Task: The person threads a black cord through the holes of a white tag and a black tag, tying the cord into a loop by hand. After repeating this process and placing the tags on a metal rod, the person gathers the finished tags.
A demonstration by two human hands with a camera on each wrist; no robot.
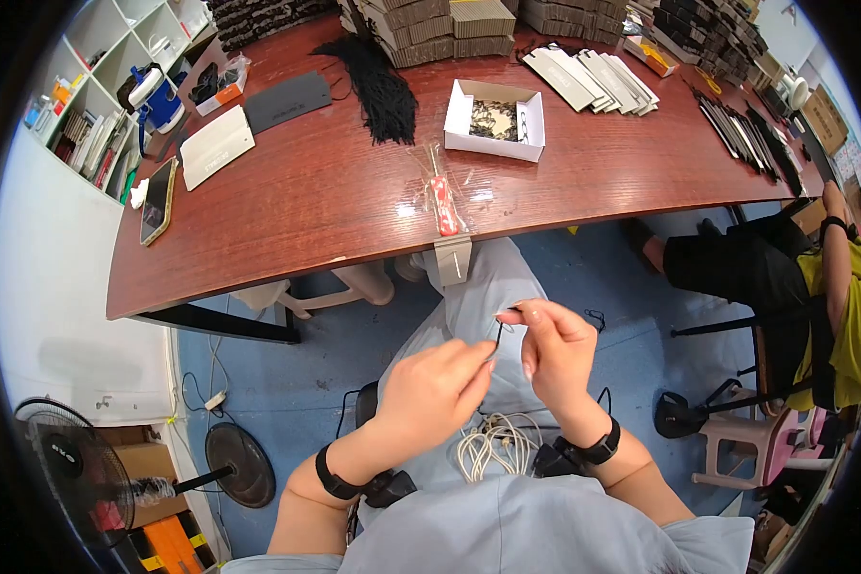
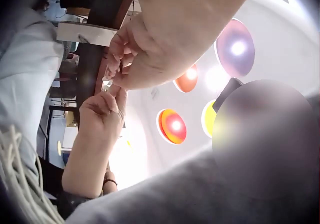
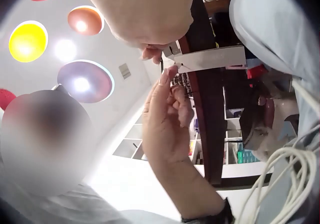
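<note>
Above the lap, at the centre of the head view, both hands work on a short thin black cord (image 1: 498,335). My left hand (image 1: 430,387) pinches its lower part between thumb and fingers. At the upper end, thumb and index finger of my right hand (image 1: 557,349) hold the cord, which shows a small loop beside the fingertips. The left wrist view has the right hand (image 2: 102,115) with its fingertips close to the left hand's. In the right wrist view the left hand (image 3: 167,116) points up toward the right fingertips, a bit of dark cord between them.
A metal bracket (image 1: 452,260) and a red-handled tool (image 1: 443,203) are taped at the table edge. Behind lie a white box (image 1: 496,143) of small pieces, a black cord bundle (image 1: 383,96) and pale tags (image 1: 593,78). A seated person (image 1: 756,263) is at right, a fan (image 1: 72,469) at left.
</note>
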